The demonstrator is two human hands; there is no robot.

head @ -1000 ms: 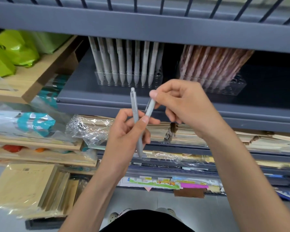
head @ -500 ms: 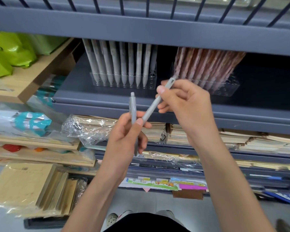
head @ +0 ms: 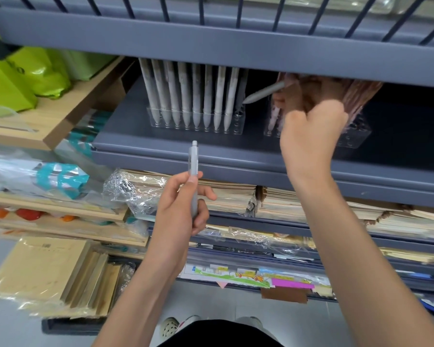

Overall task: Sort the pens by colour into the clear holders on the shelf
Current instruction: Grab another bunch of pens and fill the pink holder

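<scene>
While a second ago both hands were close together before the shelf (head: pixel 186 152), the right drawing one pen away from the left, the right hand (head: pixel 311 126) has now gone up to the shelf; its fingers are curled round a grey pen (head: pixel 263 92), which lies slanted, the tip pointing down and left toward the left holder (head: pixel 238 120); the tip is near the right end of that holder but not yet in it. This hand stands in front of the right holder (head: pixel 356 137), where the pink pens (head: pixel 361 98) are, and hides part of it.

The left hand (head: pixel 183 206) stays lower, well apart from the shelf; it pinches a second pen (head: pixel 194 161) upright, button end up.

A row of grey pens (head: pixel 186 96) stands already in the left holder; free holes seem to remain at its right end. The carried pen looks grey, so it probably belongs there; the insertion is the step in hand, and the tip must still turn downward over a free hole; one pen is left after it.
</scene>
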